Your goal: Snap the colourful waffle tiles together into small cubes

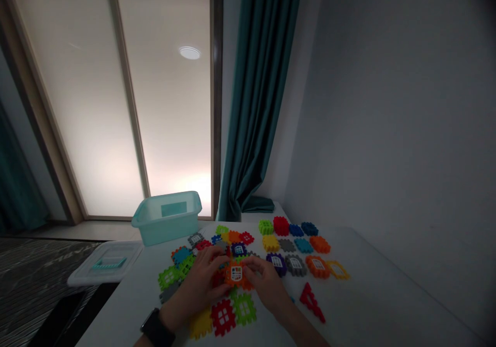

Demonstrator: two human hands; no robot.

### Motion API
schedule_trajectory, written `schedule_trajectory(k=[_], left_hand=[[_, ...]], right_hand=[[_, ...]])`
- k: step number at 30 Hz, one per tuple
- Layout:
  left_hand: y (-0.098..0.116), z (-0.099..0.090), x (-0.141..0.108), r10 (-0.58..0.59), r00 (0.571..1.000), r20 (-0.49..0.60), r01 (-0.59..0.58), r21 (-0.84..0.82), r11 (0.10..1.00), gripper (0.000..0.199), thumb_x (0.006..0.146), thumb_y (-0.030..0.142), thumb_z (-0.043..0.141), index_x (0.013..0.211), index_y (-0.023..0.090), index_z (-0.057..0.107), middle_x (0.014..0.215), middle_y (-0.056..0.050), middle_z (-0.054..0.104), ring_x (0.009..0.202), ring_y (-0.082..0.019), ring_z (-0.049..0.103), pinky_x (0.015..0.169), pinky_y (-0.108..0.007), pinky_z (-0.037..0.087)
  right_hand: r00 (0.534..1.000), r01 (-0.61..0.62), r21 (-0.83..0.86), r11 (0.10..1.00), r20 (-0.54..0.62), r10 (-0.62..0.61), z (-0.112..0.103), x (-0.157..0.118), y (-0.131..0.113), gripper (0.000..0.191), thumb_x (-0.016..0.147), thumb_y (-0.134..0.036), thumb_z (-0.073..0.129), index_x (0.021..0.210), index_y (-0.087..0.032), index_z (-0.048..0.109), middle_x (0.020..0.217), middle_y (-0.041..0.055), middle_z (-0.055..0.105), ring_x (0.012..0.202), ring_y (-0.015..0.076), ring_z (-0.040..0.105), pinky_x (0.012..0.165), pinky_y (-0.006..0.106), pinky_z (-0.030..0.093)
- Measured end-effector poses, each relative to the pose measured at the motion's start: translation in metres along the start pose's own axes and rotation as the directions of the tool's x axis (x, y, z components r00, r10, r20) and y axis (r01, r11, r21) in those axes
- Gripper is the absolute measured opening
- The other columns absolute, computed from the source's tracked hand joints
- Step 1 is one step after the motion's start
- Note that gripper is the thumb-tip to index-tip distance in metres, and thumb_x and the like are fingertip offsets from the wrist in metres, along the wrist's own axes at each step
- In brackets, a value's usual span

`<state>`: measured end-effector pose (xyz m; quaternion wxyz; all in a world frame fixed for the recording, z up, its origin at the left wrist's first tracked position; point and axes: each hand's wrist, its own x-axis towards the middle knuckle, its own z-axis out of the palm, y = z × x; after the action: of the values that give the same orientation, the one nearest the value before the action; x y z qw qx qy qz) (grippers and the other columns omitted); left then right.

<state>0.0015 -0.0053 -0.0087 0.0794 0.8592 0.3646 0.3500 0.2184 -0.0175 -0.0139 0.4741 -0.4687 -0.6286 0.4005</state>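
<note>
An orange interlocking plastic tile (234, 273) with a printed window panel sits between my left hand (197, 285) and my right hand (263, 282), and the fingers of both hands grip its edges. Under and around my hands lies a heap of mixed tiles (201, 264), partly hidden. A red window tile (223, 317), a green window tile (245, 308) and a yellow tile (200, 323) lie close to my wrists. A purple printed tile (276, 264) is just beyond my right fingertips. A red triangular roof piece (311, 301) lies to the right of my right wrist.
Several sorted tiles stand in rows (294, 246) on the white table (368, 295). A translucent teal bin (166, 217) stands at the far left edge, with its lid (105, 263) beside it. A wall bounds the right side, and a teal curtain (256, 99) hangs behind.
</note>
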Motion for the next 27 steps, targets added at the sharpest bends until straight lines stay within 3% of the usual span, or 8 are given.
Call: schedule_trajectory(k=[4, 8, 11, 16, 21, 24, 27], left_hand=[[0.006, -0.005, 0.003, -0.042, 0.999, 0.008, 0.042, -0.07, 0.997, 0.031, 0.083, 0.037, 0.07, 0.111, 0.023, 0.065, 0.12, -0.01, 0.059, 0.113, -0.029, 0.056, 0.099, -0.044, 0.049], [0.011, -0.01, 0.006, -0.105, 0.994, 0.014, 0.106, -0.154, 0.982, 0.021, 0.092, 0.04, 0.059, 0.095, 0.022, 0.067, 0.109, -0.008, 0.061, 0.108, -0.027, 0.057, 0.096, -0.043, 0.049], [0.014, -0.012, 0.007, -0.127, 0.991, 0.051, 0.135, -0.227, 0.964, 0.023, 0.095, 0.04, 0.054, 0.092, 0.022, 0.067, 0.11, -0.008, 0.061, 0.109, -0.026, 0.058, 0.098, -0.041, 0.048], [0.014, -0.012, 0.004, -0.14, 0.985, 0.102, 0.164, -0.304, 0.938, 0.015, 0.092, 0.036, 0.06, 0.097, 0.022, 0.065, 0.119, -0.008, 0.059, 0.115, -0.025, 0.058, 0.102, -0.037, 0.048], [0.005, -0.01, 0.003, -0.127, 0.992, -0.011, 0.122, -0.226, 0.966, 0.027, 0.082, 0.031, 0.072, 0.106, 0.023, 0.062, 0.123, -0.008, 0.056, 0.117, -0.028, 0.056, 0.103, -0.042, 0.048], [-0.004, -0.008, 0.001, -0.072, 0.991, -0.115, 0.062, -0.085, 0.994, 0.037, 0.08, 0.035, 0.076, 0.113, 0.025, 0.063, 0.126, -0.01, 0.055, 0.12, -0.031, 0.054, 0.104, -0.047, 0.048], [-0.011, -0.007, -0.002, -0.017, 0.988, -0.153, 0.019, 0.012, 1.0, 0.038, 0.081, 0.04, 0.076, 0.115, 0.026, 0.065, 0.124, -0.01, 0.056, 0.118, -0.031, 0.055, 0.101, -0.047, 0.05]], right_hand=[[0.961, 0.223, -0.308, 0.925, -0.089, -0.262, 0.002, -0.005, 0.004, 0.028, 0.096, -0.042, 0.051, 0.09, -0.023, 0.07, 0.091, 0.0068, 0.074, 0.093, 0.0266, 0.069, 0.087, 0.041, 0.054], [0.843, 0.48, -0.481, 0.734, 0.022, -0.537, 0.003, -0.01, 0.004, 0.022, 0.102, -0.024, 0.044, 0.099, -0.026, 0.066, 0.095, 0.0022, 0.074, 0.093, 0.0203, 0.069, 0.107, 0.045, 0.042], [0.774, 0.571, -0.532, 0.625, 0.097, -0.625, 0.001, -0.012, 0.001, 0.022, 0.102, -0.017, 0.043, 0.106, -0.027, 0.063, 0.102, 0.0004, 0.074, 0.095, 0.0168, 0.069, 0.112, 0.044, 0.038], [0.709, 0.632, -0.578, 0.517, 0.162, -0.686, -0.002, -0.012, -0.002, 0.024, 0.102, -0.014, 0.043, 0.107, -0.028, 0.062, 0.106, 0.0009, 0.074, 0.1, 0.0158, 0.069, 0.114, 0.046, 0.038], [0.712, 0.599, -0.645, 0.474, 0.159, -0.684, -0.001, -0.011, 0.004, 0.024, 0.1, -0.014, 0.045, 0.11, -0.027, 0.063, 0.12, 0.0061, 0.069, 0.115, 0.0207, 0.064, 0.109, 0.048, 0.046], [0.738, 0.549, -0.671, 0.498, 0.111, -0.665, 0.0, -0.009, 0.008, 0.027, 0.097, -0.017, 0.049, 0.119, -0.027, 0.061, 0.127, 0.0088, 0.065, 0.12, 0.0248, 0.061, 0.105, 0.049, 0.051], [0.752, 0.545, -0.662, 0.515, 0.113, -0.65, 0.0, -0.008, 0.011, 0.029, 0.096, -0.02, 0.052, 0.123, -0.027, 0.059, 0.127, 0.0091, 0.065, 0.12, 0.0259, 0.061, 0.104, 0.049, 0.053]])
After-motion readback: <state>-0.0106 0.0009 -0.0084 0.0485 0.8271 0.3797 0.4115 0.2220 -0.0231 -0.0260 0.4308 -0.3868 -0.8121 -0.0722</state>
